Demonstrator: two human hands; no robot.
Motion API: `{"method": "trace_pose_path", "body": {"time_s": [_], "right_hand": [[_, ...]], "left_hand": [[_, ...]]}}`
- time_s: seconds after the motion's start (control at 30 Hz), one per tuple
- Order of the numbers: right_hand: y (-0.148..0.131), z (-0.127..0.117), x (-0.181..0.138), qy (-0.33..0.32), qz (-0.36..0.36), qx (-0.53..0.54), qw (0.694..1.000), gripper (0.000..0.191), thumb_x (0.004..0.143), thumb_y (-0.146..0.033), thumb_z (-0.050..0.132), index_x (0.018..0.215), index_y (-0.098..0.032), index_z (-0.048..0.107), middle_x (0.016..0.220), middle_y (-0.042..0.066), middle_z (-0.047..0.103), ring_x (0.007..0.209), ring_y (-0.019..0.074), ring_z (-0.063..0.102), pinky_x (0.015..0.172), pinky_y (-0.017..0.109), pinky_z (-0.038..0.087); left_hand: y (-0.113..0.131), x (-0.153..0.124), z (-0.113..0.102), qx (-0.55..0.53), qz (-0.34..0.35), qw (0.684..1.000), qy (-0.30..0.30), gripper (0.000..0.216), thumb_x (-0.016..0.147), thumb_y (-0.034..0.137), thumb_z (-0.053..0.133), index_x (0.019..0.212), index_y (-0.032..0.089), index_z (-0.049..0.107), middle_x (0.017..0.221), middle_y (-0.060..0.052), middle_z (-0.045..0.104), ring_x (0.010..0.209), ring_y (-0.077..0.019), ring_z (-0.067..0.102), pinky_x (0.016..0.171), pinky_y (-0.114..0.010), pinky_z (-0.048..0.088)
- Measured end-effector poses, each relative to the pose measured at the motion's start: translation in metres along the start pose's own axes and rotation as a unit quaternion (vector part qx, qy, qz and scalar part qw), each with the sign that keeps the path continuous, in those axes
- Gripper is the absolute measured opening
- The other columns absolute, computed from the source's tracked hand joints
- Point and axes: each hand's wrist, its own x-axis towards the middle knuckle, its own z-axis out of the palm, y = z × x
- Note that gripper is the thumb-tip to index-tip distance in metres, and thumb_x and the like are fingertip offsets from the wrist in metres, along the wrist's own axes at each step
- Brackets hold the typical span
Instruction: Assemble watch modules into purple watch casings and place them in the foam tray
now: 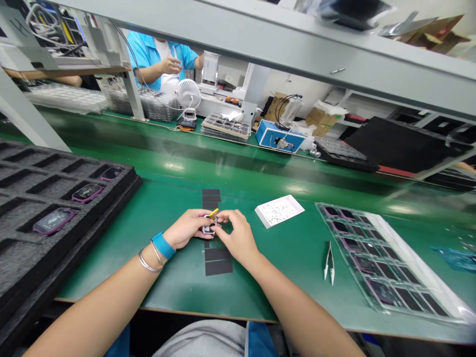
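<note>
Between my two hands is a small watch-like device case (208, 228) with a pale rim and a yellow flex strip (213, 213) standing up from it. My left hand (189, 227) grips the case from the left, thumb across it. My right hand (235, 231) pinches at its right side, and what its fingertips touch is partly hidden. Beneath the hands, dark rectangular sheets (218, 267) lie in a column on the green bench. A white box (279, 210) with tiny dark parts stands to the right, and white-tipped tweezers (329, 264) lie farther right.
On the left, a black foam tray (85, 225) holds several purple-rimmed devices (55, 220). A clear plastic tray (386, 263) with similar devices and dark pieces lies at right. Behind the bench are a small white fan (188, 94), a blue box (279, 136) and a co-worker (163, 62). A shelf beam (260, 42) crosses overhead.
</note>
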Motion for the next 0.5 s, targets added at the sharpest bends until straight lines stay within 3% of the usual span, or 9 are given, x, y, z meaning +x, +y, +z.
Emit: {"method": "trace_pose_path", "body": {"time_s": [0.33, 0.5], "right_hand": [[0.0036, -0.0040, 0.0048, 0.006, 0.033, 0.067, 0.997, 0.008, 0.076, -0.019, 0.062, 0.083, -0.022, 0.059, 0.089, 0.004, 0.057, 0.088, 0.0198, 0.054, 0.082, 0.036, 0.044], [0.0071, -0.0032, 0.0045, 0.024, 0.047, 0.079, 0.995, 0.024, 0.078, -0.020, 0.060, 0.101, -0.022, 0.059, 0.102, 0.006, 0.055, 0.097, 0.0205, 0.053, 0.087, 0.036, 0.045]], "left_hand": [[0.0033, -0.0011, 0.0017, -0.002, -0.001, 1.000, 0.014, 0.028, 0.064, 0.020, 0.072, 0.089, 0.011, 0.069, 0.068, -0.005, 0.066, 0.061, -0.0146, 0.063, 0.057, -0.027, 0.056], [0.0024, -0.0004, 0.0014, 0.011, -0.004, 1.000, 0.004, 0.028, 0.063, 0.021, 0.071, 0.088, 0.011, 0.067, 0.071, -0.007, 0.067, 0.062, -0.0152, 0.064, 0.059, -0.027, 0.056]]}}
